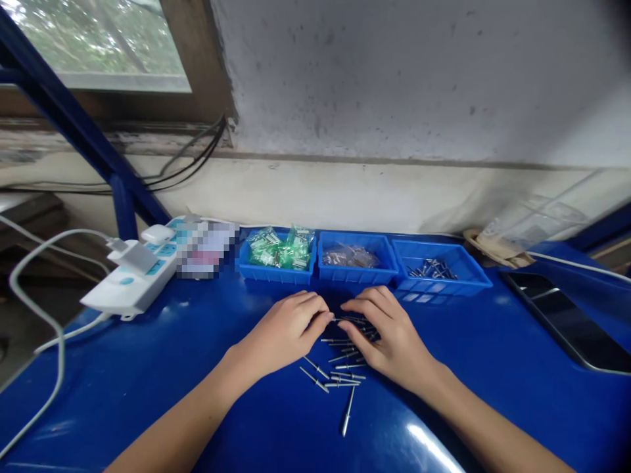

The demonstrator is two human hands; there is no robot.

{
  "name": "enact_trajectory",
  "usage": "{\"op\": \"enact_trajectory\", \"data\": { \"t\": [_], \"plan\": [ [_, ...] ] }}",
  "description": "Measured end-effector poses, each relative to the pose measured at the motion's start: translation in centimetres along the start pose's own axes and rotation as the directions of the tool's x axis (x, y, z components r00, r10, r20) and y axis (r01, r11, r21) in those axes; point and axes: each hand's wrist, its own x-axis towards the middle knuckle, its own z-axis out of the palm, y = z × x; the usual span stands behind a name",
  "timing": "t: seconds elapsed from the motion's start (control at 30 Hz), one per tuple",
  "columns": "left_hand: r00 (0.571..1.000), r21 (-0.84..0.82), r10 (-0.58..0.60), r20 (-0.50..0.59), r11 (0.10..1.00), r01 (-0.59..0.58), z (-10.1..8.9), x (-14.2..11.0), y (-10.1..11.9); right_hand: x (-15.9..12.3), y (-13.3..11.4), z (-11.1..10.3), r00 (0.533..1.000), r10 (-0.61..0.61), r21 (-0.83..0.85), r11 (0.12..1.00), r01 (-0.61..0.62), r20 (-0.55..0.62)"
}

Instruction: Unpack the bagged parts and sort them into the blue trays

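Silver blind rivets (345, 384) lie loosely heaped on the blue table between my hands, with one rivet (348, 414) lying apart nearer to me. My left hand (288, 328) is closed in a pinch at the far left of the heap; the end of a rivet (336, 320) shows at its thumb and fingertip. Over the right part of the heap is my right hand (387, 332), thumb and fingers apart and curved above the rivets. It covers some of them, and whether its fingertips touch any cannot be made out.
Three blue bins stand along the wall: one with green-marked bags (280, 249), one with clear bags of small parts (350, 256), one with loose rivets (434, 269). A power strip (133, 279) with a white cable is left; a black phone (566, 322) lies right.
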Motion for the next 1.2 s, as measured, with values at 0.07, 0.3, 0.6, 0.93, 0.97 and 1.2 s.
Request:
{"op": "enact_trajectory", "data": {
  "t": [0.07, 0.3, 0.6, 0.93, 0.97, 1.2],
  "plan": [
    [0.999, -0.068, -0.018, -0.03, 0.998, 0.016, 0.1, 0.1, 0.2, 0.0, 0.5, -0.2, 1.0, -0.005, 0.022, 1.0, 0.005, -0.005],
    [0.993, -0.28, -0.109, -0.048, 0.956, 0.091, 0.2, 0.2, 0.5, 0.2, 0.6, -0.9, 0.999, -0.035, 0.047, 0.998, 0.035, -0.005],
    [0.978, -0.316, -0.048, -0.205, 0.949, -0.02, 0.7, -0.1, 0.5, 0.2, 0.6, -1.0, 0.996, 0.029, 0.097, 0.995, -0.021, -0.082],
    [0.974, -0.253, -0.026, -0.223, 0.967, -0.032, 1.0, 0.0, 0.5, 0.1, 0.5, -0.6, 0.998, 0.052, 0.162, 0.986, -0.046, -0.034],
    [0.975, -0.255, -0.034, -0.22, 0.967, -0.024, 1.0, 0.0, 0.6, 0.0, 0.5, -0.6, 0.998, 0.056, 0.156, 0.986, -0.051, -0.026],
    [0.985, -0.259, -0.075, -0.152, 0.965, 0.034, 1.2, 0.0, 0.4, -0.1, 0.5, -0.6, 1.0, 0.024, 0.088, 0.996, -0.022, -0.018]
  ]
}}
